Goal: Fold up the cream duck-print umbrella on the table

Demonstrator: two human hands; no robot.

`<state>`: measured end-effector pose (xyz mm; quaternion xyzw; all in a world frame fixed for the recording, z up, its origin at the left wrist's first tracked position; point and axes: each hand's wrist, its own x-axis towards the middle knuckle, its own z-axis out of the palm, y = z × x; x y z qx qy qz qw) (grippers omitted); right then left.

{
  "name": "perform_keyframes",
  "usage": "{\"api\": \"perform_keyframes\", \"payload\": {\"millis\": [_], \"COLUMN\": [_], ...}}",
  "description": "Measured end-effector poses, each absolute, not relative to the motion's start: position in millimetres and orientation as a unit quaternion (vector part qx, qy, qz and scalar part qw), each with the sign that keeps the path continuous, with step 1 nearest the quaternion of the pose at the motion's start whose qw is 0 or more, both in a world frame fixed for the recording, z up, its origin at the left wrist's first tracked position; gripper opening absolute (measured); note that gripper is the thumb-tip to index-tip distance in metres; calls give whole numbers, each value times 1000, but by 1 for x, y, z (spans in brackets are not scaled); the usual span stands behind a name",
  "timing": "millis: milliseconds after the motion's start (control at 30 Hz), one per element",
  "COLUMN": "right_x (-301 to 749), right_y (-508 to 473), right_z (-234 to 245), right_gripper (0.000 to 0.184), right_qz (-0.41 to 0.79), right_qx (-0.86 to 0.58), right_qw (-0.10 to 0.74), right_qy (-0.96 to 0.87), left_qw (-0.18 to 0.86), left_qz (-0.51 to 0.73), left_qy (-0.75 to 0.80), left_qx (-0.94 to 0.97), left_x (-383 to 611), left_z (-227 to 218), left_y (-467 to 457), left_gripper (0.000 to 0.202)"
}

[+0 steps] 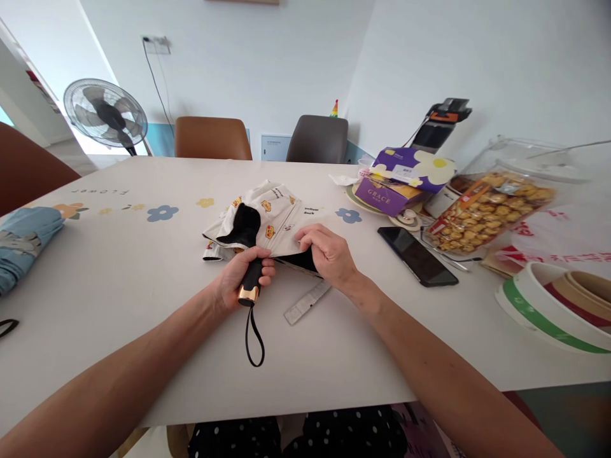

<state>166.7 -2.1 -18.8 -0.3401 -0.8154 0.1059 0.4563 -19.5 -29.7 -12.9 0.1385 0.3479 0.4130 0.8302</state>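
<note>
A folding umbrella (281, 219) lies loosely bunched on the table, its white canopy printed with yellow ducks and its inner side black. Its black handle with a gold-coloured end and a hanging wrist loop is wrapped by the fingers of my left hand (243, 277). The left thumb presses on the canopy's edge. To the right, my right hand (329, 254) pinches the edge of the canopy, fingers curled, beside a fold showing the black lining. On the table just below the canopy lies a flat greyish strip (308, 303).
A blue folded umbrella (28, 245) lies at the left. On the right are a black phone (417, 256), purple boxes (386, 191), a tipped clear jar of walnuts (491, 210) and tape rolls (529, 305). Chairs (212, 138) and a fan (105, 114) stand beyond the white table (191, 375).
</note>
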Motion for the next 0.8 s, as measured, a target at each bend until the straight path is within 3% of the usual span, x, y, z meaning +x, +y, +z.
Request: {"api": "perform_keyframes", "payload": {"millis": [133,500,800], "right_x": [166,166,161], "right_y": [-1,2,-2], "right_z": [-18,-26,-26], "right_gripper": [28,26,24], "right_qz": [137,-15,-8], "right_qx": [-308,-373,-358], "right_qw": [494,430,421], "right_qy": [-801,-822,-833], "left_qw": [830,832,831], "left_qz": [411,411,410], "left_qy": [350,347,349], "left_qx": [137,136,137], "left_x": [-19,-21,-19], "left_z": [-13,-14,-13], "left_y": [-29,-30,-29], "left_gripper": [16,15,15]}}
